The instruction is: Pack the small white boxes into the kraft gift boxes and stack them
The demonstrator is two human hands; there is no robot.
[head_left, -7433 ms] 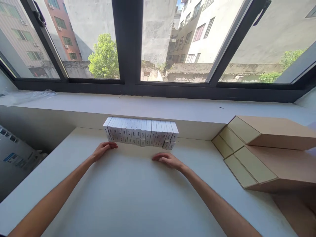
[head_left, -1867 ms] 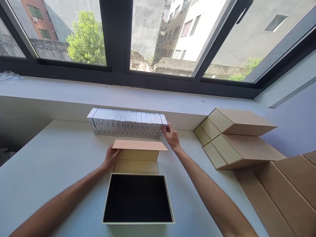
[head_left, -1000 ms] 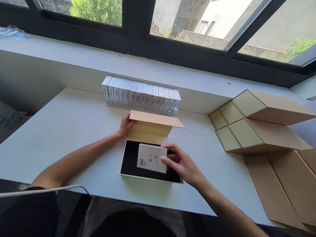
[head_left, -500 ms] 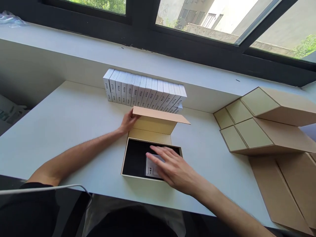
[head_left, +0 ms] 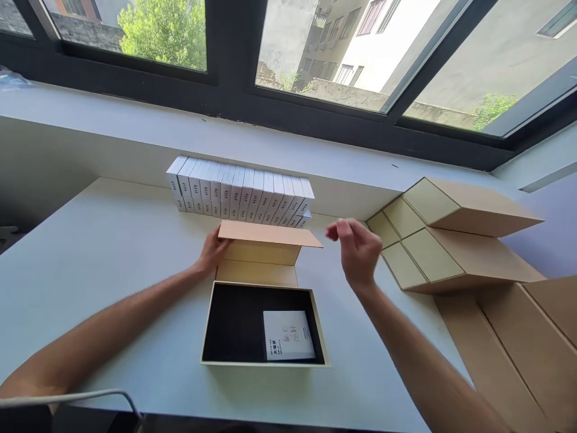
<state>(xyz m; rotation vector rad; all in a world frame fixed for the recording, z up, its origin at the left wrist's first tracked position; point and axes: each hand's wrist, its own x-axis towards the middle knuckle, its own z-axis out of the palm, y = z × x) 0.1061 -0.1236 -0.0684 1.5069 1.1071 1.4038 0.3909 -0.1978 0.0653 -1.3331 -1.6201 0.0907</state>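
An open gift box (head_left: 208, 325) with a black lining stands before me. A flat white packet with dark print (head_left: 288, 337) lies in its right part. My left hand (head_left: 213, 251) grips the left edge of the raised tan lid (head_left: 270, 233), its thumb and fingers partly hidden behind it. Up in the air, right of the lid, my right hand (head_left: 358, 249) has its fingers curled in, and I see nothing in them. A row of slim white boxes (head_left: 238, 189) stands behind the lid, stacked in two layers against the wall.
Several tan gift boxes with pale panels (head_left: 430, 252) stand at the right, their lids spread open. More tan board (head_left: 518, 349) lies nearer on that side. A white sill (head_left: 252, 141) runs below the dark window frame. A pale cable (head_left: 90, 395) crosses the lower left.
My right hand has lifted off the white packet and moved up and right, its fingers curling. The packet now shows whole. My left hand still holds the lid; the view has tilted up.
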